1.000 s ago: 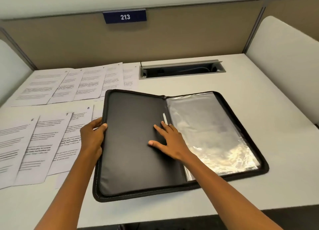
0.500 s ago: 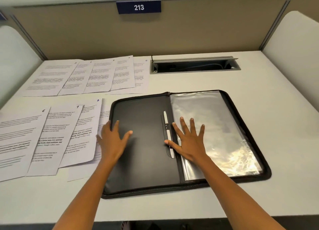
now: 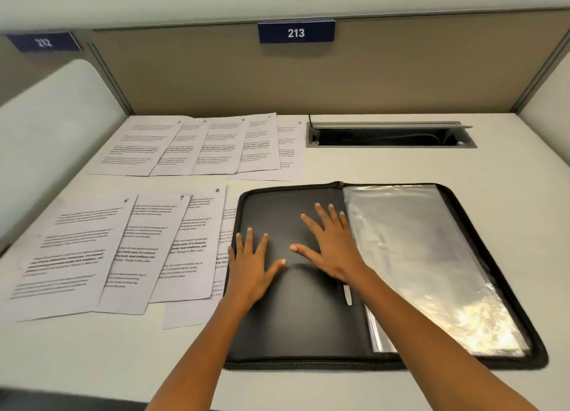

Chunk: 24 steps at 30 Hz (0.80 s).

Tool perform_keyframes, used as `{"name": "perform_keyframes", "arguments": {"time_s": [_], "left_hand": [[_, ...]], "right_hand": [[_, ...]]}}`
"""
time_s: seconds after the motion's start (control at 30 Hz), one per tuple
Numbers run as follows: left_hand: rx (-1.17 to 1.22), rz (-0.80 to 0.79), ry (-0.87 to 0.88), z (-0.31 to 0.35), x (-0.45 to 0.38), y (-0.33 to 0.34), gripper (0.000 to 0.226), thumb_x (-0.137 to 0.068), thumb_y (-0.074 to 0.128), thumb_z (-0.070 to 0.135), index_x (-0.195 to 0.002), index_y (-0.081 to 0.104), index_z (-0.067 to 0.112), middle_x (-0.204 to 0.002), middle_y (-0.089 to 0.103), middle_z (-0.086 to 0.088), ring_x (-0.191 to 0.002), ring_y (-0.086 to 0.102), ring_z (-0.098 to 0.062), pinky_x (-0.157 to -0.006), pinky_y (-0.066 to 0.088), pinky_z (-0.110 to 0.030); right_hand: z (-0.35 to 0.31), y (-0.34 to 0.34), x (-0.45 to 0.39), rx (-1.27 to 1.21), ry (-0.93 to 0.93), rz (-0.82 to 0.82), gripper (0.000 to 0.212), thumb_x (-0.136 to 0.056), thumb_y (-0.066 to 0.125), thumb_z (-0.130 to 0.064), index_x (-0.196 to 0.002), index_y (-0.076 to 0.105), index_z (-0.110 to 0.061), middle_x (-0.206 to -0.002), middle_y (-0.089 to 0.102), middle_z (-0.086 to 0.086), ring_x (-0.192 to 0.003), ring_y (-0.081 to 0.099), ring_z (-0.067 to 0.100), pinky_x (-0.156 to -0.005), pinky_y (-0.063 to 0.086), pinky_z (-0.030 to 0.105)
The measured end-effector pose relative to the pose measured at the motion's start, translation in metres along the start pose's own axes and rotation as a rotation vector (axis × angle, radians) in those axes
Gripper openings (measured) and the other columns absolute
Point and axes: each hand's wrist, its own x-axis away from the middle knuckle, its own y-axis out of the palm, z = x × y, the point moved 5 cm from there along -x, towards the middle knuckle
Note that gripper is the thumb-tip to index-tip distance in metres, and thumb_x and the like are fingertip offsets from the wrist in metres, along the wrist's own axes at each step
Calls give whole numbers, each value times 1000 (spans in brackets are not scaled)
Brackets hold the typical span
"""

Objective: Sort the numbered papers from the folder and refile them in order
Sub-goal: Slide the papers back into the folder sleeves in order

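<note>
Both hands lie flat, fingers spread, on the open black folder near the desk's front edge — left hand by its left border, right hand beside the clear sleeves. Numbered papers fan in two rows to the left, one sheet tucked under the folder's edge — bare desk lies right; a cable tray sits far.

You see a bright, evenly lit desk under soft overhead light. Strong white glare sits on the plastic sleeve at four o'clock. Faint shadows lie under your hands. Wide-angle distortion bends the partition edges at ten and two o'clock. The sign reading 212 and the nearer papers' print are blurred.
</note>
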Motion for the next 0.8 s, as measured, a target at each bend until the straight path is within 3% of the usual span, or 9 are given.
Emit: {"name": "perform_keyframes", "arguments": {"time_s": [0.13, 0.3, 0.5, 0.57, 0.67, 0.8], "left_hand": [[27, 108, 13, -19, -13, -34, 76, -92, 37, 59, -151, 8, 22, -158, -7, -8, -145, -12, -26, -115, -7, -42], [-27, 171, -50, -64, -37, -74, 77, -91, 37, 58, -151, 9, 20, -158, -10, -8, -145, -12, -27, -115, -7, -42], [-40, 238, -114, -139, -76, -126, 73, -93, 38, 54, -151, 10, 18, -158, -9, -9, -145, -12, -27, -115, -6, -43], [-41, 253, -137, -169, -90, -142, 71, -95, 39, 49, -151, 10, 16, -158, -8, -10, -145, -11, -27, -115, -5, -43], [-37, 285, -186, -220, -112, -160, 68, -97, 40, 44, -150, 11, 13, -158, -6, -11, -145, -8, -28, -116, -3, -42], [-180, 257, -192, -271, -144, -167, 62, -100, 34, 39, -150, 10, 11, -157, -8, -14, -145, -9, -31, -116, -3, -41]], "right_hand": [[-43, 2, -37, -59, -104, -30, 104, -66, 5, -86, -152, 15, -27, -160, -1, 8, -147, -10, 27, -115, -11, 36], [-90, 5, -84, -89, -168, -35, 83, -84, 26, -72, -151, 19, -25, -160, 2, 8, -147, -7, 25, -117, -6, 37], [-157, 10, -157, -105, -255, -38, 86, -82, 22, -73, -151, 21, -22, -160, 3, 7, -147, -4, 25, -117, -3, 37], [-180, 16, -182, -123, -278, -43, 77, -89, 31, -66, -151, 21, -21, -160, 5, 7, -147, -2, 24, -117, -1, 36], [-218, 28, -224, -133, -317, -35, 78, -88, 29, -67, -151, 24, -20, -160, 10, 8, -147, 4, 25, -117, 2, 35], [-258, 49, -274, -117, -370, -10, 64, -95, 42, -52, -148, 30, -18, -158, 18, 9, -146, 12, 25, -117, 5, 35]]}}
